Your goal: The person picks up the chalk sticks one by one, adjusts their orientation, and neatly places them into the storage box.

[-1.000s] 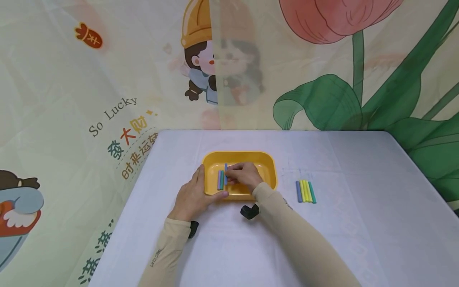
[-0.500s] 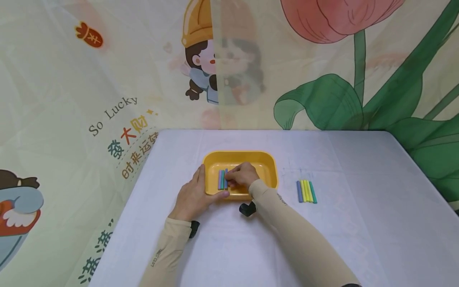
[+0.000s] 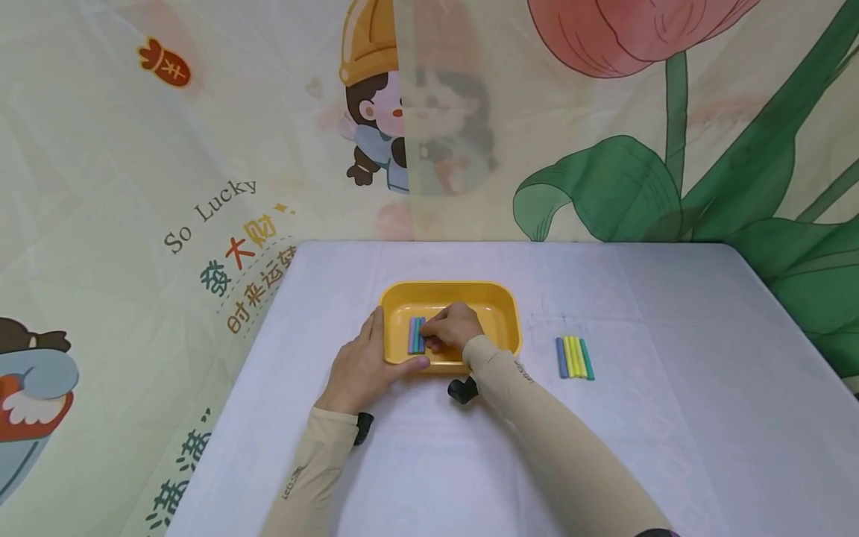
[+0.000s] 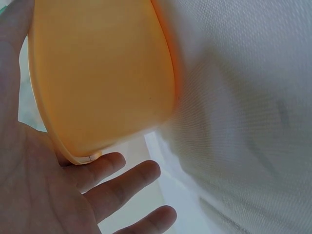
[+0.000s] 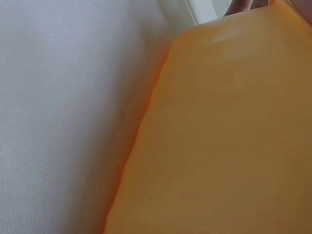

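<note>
A yellow tray (image 3: 499, 306) stands on the table. In the head view my left hand (image 3: 359, 369) steadies its near left corner, fingers along the left side and thumb at the front rim. The left wrist view shows the fingers of that hand (image 4: 122, 190) mostly straight beside the tray wall. My right hand (image 3: 456, 327) reaches inside the tray and pinches a short blue chalk-like stick (image 3: 423, 344), whose middle is partly covered by the fingertips. Side by side to its left lie a purple stick (image 3: 411, 335) and a green stick (image 3: 417, 337).
To the right of the tray, a row of several sticks lies on the white tablecloth (image 3: 671, 403): a blue stick (image 3: 561, 358) at the left, yellow sticks (image 3: 573, 358) in the middle, a green stick (image 3: 587, 359) at the right. A printed cloth (image 3: 463, 216) hangs behind the table.
My right hand has moved slightly left and brought the blue stick down flush beside the green one. My left hand has stayed at the tray corner.
</note>
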A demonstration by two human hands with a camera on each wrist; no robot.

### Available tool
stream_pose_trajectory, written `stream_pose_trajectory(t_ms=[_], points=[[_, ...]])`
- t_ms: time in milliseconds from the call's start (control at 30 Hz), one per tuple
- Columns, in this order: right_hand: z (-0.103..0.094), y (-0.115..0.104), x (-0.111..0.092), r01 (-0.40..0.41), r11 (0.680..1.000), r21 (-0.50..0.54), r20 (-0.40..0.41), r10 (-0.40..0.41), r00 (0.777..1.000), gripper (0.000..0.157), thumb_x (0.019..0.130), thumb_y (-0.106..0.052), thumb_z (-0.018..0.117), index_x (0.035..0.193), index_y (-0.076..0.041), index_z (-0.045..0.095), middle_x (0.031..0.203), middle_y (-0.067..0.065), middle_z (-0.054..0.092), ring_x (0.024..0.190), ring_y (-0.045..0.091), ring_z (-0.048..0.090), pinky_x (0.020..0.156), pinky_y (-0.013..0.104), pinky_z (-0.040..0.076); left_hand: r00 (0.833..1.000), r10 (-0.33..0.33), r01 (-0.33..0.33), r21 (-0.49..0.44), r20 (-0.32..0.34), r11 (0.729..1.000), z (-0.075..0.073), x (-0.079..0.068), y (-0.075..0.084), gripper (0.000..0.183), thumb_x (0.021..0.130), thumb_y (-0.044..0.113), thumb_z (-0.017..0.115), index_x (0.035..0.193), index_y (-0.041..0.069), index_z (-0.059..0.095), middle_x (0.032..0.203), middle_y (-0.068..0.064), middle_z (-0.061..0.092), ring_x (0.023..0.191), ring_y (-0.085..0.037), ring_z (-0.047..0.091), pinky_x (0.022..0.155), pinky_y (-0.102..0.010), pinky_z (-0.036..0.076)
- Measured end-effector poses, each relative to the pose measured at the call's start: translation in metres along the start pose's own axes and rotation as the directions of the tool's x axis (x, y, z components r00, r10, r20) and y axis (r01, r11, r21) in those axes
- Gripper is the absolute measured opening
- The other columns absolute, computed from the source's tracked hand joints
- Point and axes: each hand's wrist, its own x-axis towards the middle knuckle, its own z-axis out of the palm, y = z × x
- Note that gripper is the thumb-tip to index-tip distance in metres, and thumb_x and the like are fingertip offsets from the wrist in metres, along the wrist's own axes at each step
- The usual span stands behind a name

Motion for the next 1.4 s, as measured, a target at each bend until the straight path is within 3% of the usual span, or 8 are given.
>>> stream_pose_trajectory(t_ms=[467,700,1033,1400], points=[[-0.007,-0.002,-0.012,0.057,0.998,-0.018,0.008,-0.057,0.998,0.018,0.087,-0.016,0.080,0.092,0.000,0.074,0.079,0.012,0.072,0.066,0.020,0.067,0.067,0.031,0.058,1.000,-0.003,0.003,0.002,0.007,1.000,-0.001,0.000,0.002,0.133,0.075,0.089,0.056,0.161,-0.002,0.009,0.164,-0.021,0.023,0.129,-0.045,0.052,0.106,-0.055,0.042],[-0.019,-0.002,-0.018,0.041,0.994,-0.104,-0.022,-0.043,0.999,0.025,0.086,-0.028,0.081,0.099,-0.006,0.076,0.083,0.008,0.072,0.077,0.022,0.066,0.070,0.027,0.053,1.000,-0.022,0.022,0.007,0.017,1.000,0.000,0.000,0.002,0.133,0.075,0.088,0.058,0.162,0.000,0.009,0.165,-0.019,0.023,0.130,-0.044,0.051,0.106,-0.053,0.043],[-0.030,0.001,-0.028,0.032,0.989,-0.144,-0.042,-0.038,0.998,0.027,0.088,-0.030,0.081,0.105,-0.010,0.076,0.086,0.005,0.072,0.082,0.024,0.068,0.077,0.029,0.055,0.998,-0.049,0.049,0.010,0.030,0.999,0.000,0.000,0.002,0.134,0.074,0.090,0.056,0.162,0.001,0.007,0.165,-0.019,0.021,0.133,-0.045,0.049,0.107,-0.053,0.042],[-0.045,0.005,-0.045,0.080,0.994,-0.070,-0.037,-0.083,0.996,0.025,0.090,-0.027,0.080,0.106,-0.009,0.074,0.089,0.007,0.073,0.080,0.024,0.069,0.081,0.037,0.059,0.999,-0.038,0.038,0.012,0.032,0.999,-0.002,-0.001,0.002,0.134,0.074,0.091,0.055,0.162,0.001,0.008,0.165,-0.019,0.022,0.131,-0.045,0.050,0.106,-0.052,0.043]])
